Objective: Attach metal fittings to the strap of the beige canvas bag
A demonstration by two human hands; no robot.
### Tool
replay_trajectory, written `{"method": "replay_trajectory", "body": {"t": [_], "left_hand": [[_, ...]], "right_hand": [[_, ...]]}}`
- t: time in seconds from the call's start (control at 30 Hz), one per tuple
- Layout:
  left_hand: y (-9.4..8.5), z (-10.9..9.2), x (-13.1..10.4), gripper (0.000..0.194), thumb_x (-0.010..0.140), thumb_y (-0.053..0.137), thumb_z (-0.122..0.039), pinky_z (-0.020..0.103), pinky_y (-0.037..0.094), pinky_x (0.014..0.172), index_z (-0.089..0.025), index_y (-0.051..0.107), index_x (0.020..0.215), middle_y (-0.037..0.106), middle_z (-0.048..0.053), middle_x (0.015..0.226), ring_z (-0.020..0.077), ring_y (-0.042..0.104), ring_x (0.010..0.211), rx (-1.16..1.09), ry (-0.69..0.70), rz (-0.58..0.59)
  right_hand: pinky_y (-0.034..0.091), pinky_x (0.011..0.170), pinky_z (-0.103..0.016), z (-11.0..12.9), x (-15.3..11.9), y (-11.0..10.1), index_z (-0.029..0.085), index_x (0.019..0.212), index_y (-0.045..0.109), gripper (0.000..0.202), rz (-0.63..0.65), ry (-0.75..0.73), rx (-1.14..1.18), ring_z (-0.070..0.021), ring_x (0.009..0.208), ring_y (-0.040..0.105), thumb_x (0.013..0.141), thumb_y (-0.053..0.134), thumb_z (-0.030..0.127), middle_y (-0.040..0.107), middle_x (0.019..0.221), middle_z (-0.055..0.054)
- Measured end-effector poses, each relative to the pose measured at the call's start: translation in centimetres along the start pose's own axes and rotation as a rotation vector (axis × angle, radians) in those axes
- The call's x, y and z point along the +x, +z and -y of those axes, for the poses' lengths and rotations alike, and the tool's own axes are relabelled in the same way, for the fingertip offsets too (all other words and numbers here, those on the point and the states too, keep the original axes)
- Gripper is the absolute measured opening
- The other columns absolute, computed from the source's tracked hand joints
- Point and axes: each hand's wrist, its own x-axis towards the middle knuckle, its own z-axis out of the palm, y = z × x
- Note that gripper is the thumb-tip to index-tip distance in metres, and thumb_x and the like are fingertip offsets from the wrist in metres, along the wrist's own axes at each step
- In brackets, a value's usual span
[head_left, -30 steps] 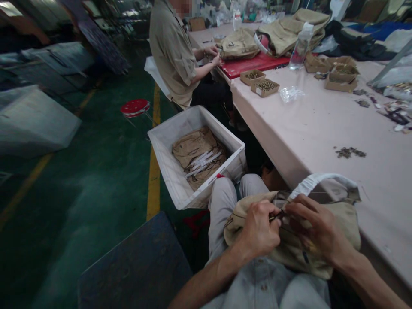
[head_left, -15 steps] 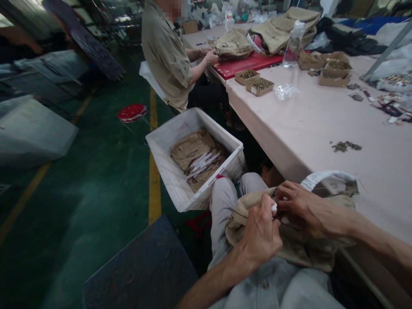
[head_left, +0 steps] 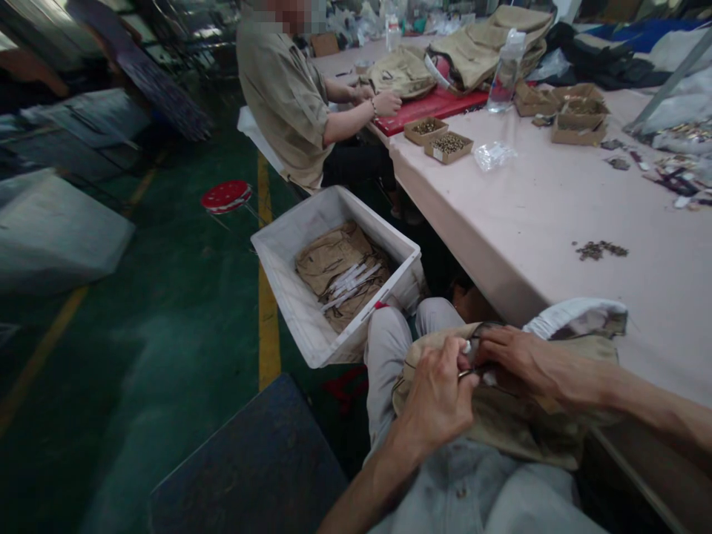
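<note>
Khaki bag [head_left: 517, 423] pinched between left hand [head_left: 439, 393] and, seemingly, right hand [head_left: 515, 356].

Your pale pink surface [head_left: 534, 208] runs away from you on the right. On it lie a small scatter of dark metal bits [head_left: 601, 249], a crumpled clear plastic bag [head_left: 494, 156], two open cardboard boxes of small hardware [head_left: 439, 138], further cardboard boxes [head_left: 575, 119], a clear water bottle [head_left: 505, 72], a red mat [head_left: 431, 111] and folded khaki garments [head_left: 489, 44]. The green floor [head_left: 167, 297] carries a white plastic crate [head_left: 289, 289] of khaki pieces, a red stool [head_left: 226, 196] and a yellow painted line [head_left: 267, 297].
</note>
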Motion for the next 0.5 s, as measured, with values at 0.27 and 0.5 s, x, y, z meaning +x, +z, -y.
{"method": "replay_trajectory", "body": {"t": [0.27, 0.5], "left_hand": [[-3.6, 2.5, 0.4, 0.012, 0.091, 0.066, -0.023, 0.030, 0.050, 0.083, -0.015, 0.069, 0.099, 0.070, 0.005, 0.095, 0.0198, 0.064, 0.090, -0.394, -0.178, -0.138], [-6.8, 4.7, 2.5, 0.033, 0.079, 0.084, -0.039, 0.026, 0.055, 0.076, -0.016, 0.071, 0.098, 0.070, 0.004, 0.092, 0.0190, 0.066, 0.084, -0.796, -0.229, -0.259]], "right_hand": [[0.050, 0.050, -0.029, -0.5, -9.5, -2.7, 0.025, 0.126, 0.065, 0.035, -0.802, 0.642, -0.199, -0.0272, 0.095, 0.071, 0.094, 0.067, 0.040, 0.070, 0.116, -0.016], [0.059, 0.059, -0.042, -0.5, -14.1, 10.4, 0.023, 0.108, 0.065, 0.039, -0.613, 1.004, -0.250, -0.0337, 0.072, 0.074, 0.089, 0.064, 0.058, 0.076, 0.087, -0.012]]}}
